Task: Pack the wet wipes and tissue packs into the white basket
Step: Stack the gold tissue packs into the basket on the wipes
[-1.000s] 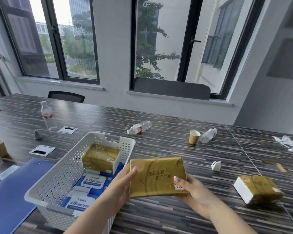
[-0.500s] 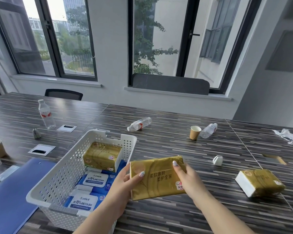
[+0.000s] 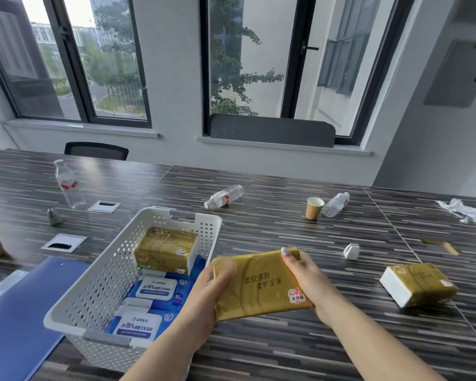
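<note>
Gold tissue pack [image 3: 261, 284] now tilted, swung nearer white basket [image 3: 99, 281]; my left hand [image 3: 204, 301] and right hand [image 3: 311, 281] both clamped on its ends. Drop-in next, likely.

Gold tissue pack [image 3: 261, 284] held flat above table, just right of white basket [image 3: 99, 273]. Basket holds second gold pack [image 3: 165, 250] at far end, two blue wet-wipe packs [image 3: 149, 303] below. Third gold pack [image 3: 419, 284] lies on table, well right.
</note>
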The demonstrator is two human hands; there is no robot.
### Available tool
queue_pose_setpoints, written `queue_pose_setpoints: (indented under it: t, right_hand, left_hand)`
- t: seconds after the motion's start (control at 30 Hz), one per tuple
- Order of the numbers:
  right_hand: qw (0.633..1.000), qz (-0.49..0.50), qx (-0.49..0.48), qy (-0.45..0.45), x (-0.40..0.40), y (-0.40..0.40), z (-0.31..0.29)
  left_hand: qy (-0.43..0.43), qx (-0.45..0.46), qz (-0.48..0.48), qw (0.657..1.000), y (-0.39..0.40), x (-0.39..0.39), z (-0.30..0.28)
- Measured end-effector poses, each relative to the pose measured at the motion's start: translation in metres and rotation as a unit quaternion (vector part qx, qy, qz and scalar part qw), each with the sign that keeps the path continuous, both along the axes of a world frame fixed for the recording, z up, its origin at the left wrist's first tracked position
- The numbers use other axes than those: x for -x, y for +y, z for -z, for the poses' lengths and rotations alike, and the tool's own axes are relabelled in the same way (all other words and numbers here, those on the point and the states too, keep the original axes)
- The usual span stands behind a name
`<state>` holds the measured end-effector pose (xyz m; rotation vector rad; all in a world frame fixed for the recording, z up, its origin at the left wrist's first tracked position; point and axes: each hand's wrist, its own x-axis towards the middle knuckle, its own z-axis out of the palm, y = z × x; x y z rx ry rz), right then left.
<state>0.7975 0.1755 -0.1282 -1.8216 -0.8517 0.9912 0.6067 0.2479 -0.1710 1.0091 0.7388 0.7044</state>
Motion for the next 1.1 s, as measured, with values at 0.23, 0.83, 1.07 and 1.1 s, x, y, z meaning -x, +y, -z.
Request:
queue_pose_setpoints:
  t: [0.23,0.83,1.07,1.1]
  right_hand:
    - [1.000,0.001,-0.007,-0.028,0.001,-0.003,0.006]
    - [0.990,-0.052,-0.070,0.109,-0.061,-0.025,-0.006]
    - [0.991,-0.038,-0.052,0.114,-0.079,-0.030,-0.006]
    - [0.991,-0.035,-0.052,0.121,-0.080,-0.031,-0.006]
  left_hand:
    - [0.026,0.016,-0.020,0.999,0.004,-0.001,0.004]
    - [0.060,-0.032,0.019,0.998,-0.011,-0.049,-0.021]
    - [0.004,-0.001,0.067,0.998,-0.020,-0.056,-0.028]
    - [-0.002,-0.004,0.076,0.997,-0.022,-0.056,-0.028]
